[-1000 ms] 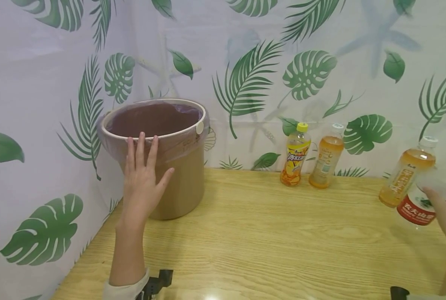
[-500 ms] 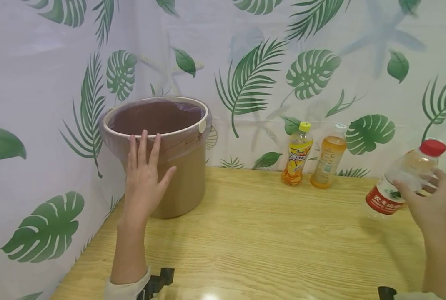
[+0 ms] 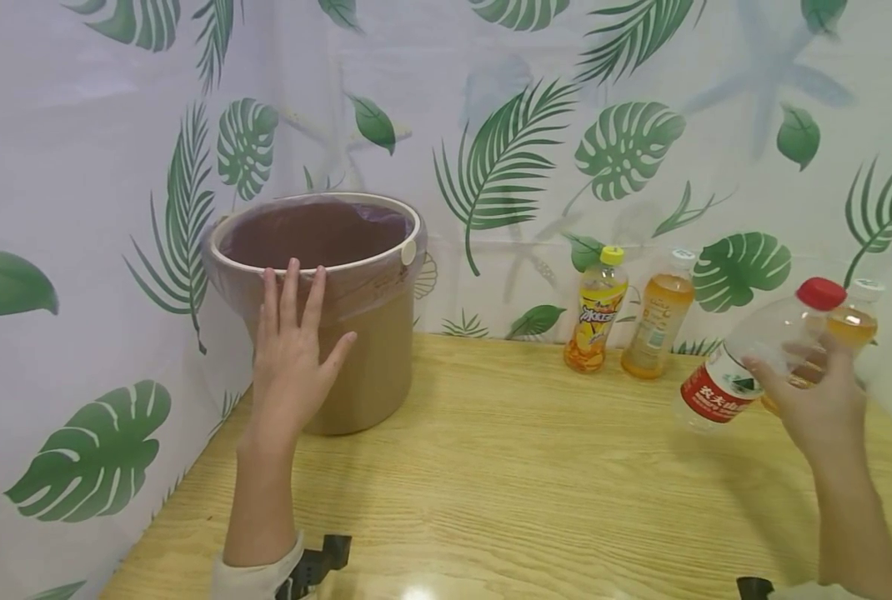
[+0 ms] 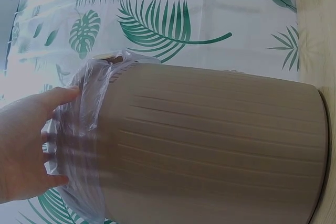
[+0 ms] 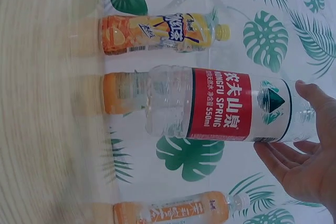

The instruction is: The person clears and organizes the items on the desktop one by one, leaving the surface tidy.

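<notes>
A clear water bottle (image 3: 724, 379) with a red cap and a red-and-white label is gripped in my right hand (image 3: 821, 396). It tilts above the table, cap up and to the right. In the right wrist view the thumb and fingers lie on either side of the bottle (image 5: 226, 103) near its upper part. My left hand (image 3: 288, 367) rests with straight, spread fingers against the near side of a brown trash bin (image 3: 363, 358). A thin plastic bag (image 4: 84, 129) lines the bin and folds over its rim, under the left hand's fingers.
A yellow-capped tea bottle (image 3: 594, 312) and a white-capped amber bottle (image 3: 656, 321) stand by the back wall. Another amber bottle (image 3: 854, 325) stands behind the right hand, partly hidden. A leaf-patterned sheet (image 3: 506, 167) covers the walls behind the wooden table (image 3: 528, 467).
My right hand has carried the water bottle leftward from the right edge, past the standing amber bottle. The left hand stays on the bin.
</notes>
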The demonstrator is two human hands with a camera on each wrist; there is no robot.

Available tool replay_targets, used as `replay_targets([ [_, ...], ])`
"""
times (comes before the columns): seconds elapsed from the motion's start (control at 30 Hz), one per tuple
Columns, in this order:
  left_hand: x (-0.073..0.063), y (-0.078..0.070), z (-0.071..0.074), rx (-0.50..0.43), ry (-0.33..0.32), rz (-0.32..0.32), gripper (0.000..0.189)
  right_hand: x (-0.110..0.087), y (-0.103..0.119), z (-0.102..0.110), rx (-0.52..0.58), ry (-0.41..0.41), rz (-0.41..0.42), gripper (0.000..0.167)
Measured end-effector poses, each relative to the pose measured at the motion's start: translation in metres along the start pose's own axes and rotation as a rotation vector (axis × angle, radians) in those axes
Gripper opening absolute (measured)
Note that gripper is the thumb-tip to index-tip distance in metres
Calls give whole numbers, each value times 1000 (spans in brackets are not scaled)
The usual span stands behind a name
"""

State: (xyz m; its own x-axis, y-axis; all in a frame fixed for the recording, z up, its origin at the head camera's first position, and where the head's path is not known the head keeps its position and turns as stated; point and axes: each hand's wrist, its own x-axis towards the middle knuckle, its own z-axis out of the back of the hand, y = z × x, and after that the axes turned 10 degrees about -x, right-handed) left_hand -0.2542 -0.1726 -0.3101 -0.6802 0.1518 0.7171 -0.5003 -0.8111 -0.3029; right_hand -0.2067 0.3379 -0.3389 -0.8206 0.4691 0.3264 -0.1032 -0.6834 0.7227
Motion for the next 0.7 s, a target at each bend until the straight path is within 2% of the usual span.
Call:
replay_targets([
  [0.3,0,1,-1,8,-3,-8,78,-4,10,-10,-14,32,36,81],
  [0.7,0,1,0,7,0,-3,79,-8,18,-27,102,45,134,76],
])
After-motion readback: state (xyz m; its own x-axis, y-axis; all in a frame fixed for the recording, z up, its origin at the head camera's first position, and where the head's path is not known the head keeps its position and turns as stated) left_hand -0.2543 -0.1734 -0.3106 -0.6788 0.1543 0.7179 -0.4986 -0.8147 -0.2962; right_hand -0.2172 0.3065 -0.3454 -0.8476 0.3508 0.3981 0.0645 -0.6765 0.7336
